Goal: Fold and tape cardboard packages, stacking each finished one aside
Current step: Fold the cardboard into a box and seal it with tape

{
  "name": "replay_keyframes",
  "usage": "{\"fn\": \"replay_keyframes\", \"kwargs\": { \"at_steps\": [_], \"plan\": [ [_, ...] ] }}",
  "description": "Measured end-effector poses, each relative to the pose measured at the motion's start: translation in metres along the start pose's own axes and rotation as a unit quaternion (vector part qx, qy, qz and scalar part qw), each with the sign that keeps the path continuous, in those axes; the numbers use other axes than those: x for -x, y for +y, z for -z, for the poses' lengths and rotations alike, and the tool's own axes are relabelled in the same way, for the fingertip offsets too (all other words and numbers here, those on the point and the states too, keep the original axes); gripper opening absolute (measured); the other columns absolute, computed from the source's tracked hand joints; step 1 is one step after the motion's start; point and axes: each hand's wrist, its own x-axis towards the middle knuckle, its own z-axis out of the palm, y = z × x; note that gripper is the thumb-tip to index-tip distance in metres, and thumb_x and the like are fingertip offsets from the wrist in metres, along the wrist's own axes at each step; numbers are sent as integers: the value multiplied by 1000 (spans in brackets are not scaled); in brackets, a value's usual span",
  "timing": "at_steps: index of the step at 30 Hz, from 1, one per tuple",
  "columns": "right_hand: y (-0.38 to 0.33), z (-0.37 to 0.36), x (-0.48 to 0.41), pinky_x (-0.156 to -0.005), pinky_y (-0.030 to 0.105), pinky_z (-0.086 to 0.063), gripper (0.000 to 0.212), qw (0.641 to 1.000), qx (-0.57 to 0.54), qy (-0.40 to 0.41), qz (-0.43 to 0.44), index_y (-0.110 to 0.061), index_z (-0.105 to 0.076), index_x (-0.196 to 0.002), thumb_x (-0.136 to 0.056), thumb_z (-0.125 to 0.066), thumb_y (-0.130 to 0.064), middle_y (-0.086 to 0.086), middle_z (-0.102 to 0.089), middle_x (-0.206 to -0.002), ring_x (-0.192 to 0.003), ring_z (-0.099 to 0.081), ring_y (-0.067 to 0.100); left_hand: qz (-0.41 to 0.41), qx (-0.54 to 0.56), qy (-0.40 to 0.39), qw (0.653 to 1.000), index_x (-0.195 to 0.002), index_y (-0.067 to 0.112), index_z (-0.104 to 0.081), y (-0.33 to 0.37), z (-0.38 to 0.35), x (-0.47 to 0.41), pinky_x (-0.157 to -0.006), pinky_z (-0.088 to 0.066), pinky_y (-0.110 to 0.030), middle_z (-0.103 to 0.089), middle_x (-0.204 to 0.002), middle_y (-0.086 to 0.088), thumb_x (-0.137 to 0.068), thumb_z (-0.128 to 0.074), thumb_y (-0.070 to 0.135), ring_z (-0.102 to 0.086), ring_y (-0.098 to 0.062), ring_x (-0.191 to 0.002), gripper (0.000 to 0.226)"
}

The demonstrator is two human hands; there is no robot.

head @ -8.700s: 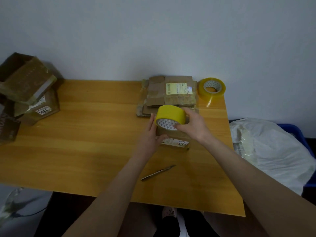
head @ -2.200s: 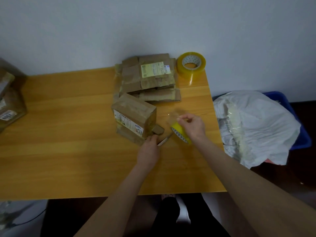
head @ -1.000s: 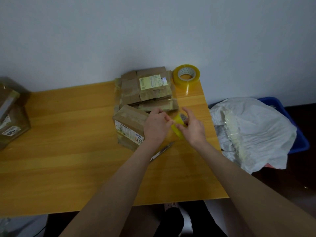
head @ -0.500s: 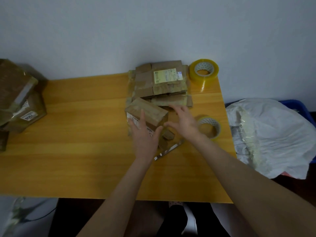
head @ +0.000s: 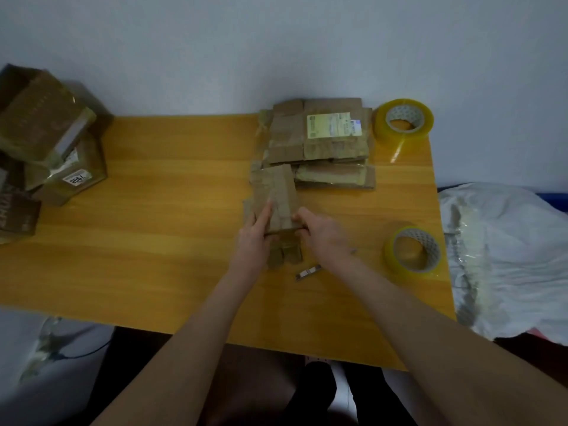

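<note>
A small brown cardboard package [head: 278,198] stands in the middle of the wooden table [head: 172,216]. My left hand [head: 253,238] holds its left side, with the index finger stretched along the top face. My right hand [head: 324,233] grips its near right end, fingers curled on the edge. Loose flaps hang below the box between my wrists. A yellow tape roll [head: 412,249] lies flat to the right of my right hand. A metal cutter [head: 309,272] lies on the table just below my right wrist.
A pile of flattened cardboard packages [head: 319,146] sits behind the box near the wall, with a second tape roll [head: 404,121] at the back right corner. Taped boxes [head: 46,139] are heaped at the left edge. A white plastic bag [head: 507,256] lies beyond the right edge.
The tape roll has left my right hand and now lies on the table at the right. Both hands have closed on the box, which has turned to stand lengthwise toward the wall.
</note>
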Motion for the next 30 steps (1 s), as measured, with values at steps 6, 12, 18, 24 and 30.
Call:
{"fn": "replay_keyframes", "kwargs": {
  "at_steps": [6, 12, 18, 24, 30],
  "plan": [
    [-8, 4, -12, -87, 40, -53, 68, 996, -4, -28, -85, -34, -33, -139, -82, -71, -36, 1, -41, -136, -114, -51, 23, 19, 87, -78, 993, -151, 31, 1, -14, 15, -10, -111, -34, -44, -19, -158, -4, -81, -73, 32, -28, -24, -140, 102],
    [-21, 1, -9, -113, 34, -27, 69, 990, -65, -76, -98, -32, -35, -147, -87, -69, -28, 6, -30, -156, -141, -30, 25, 112, 95, -31, 989, -153, 15, -5, 4, 5, -25, -111, -33, -41, -24, -157, -9, -94, -54, 37, -31, -27, -140, 80],
    [-16, 8, 27, -108, 33, -36, 62, 995, -5, -22, -95, -31, -42, -143, -87, -68, -32, 5, -41, -149, -131, -46, 23, 66, 55, -49, 995, -153, 15, -11, 13, 2, -13, -98, -40, -36, -39, -148, -12, -102, -39, 23, -46, -29, -126, 59],
    [-7, 17, 15, -91, 35, -49, 55, 991, 7, -19, -129, -35, -44, -141, -90, -64, -30, 5, -60, -129, -110, -58, 25, 7, 52, -79, 996, -153, 18, -11, 27, 1, -35, -109, -30, -36, -19, -157, -9, -102, -39, 17, -29, -28, -139, 58],
    [8, 33, 27, -63, 23, -47, 37, 988, -27, -22, -149, -35, -51, -134, -98, -51, -35, -2, -65, -117, -92, -62, 17, -14, 23, -51, 998, -151, 21, -22, 29, 5, -24, -111, -32, -40, 1, -161, -6, -102, -36, 28, -22, -29, -143, 51]
  ]
}}
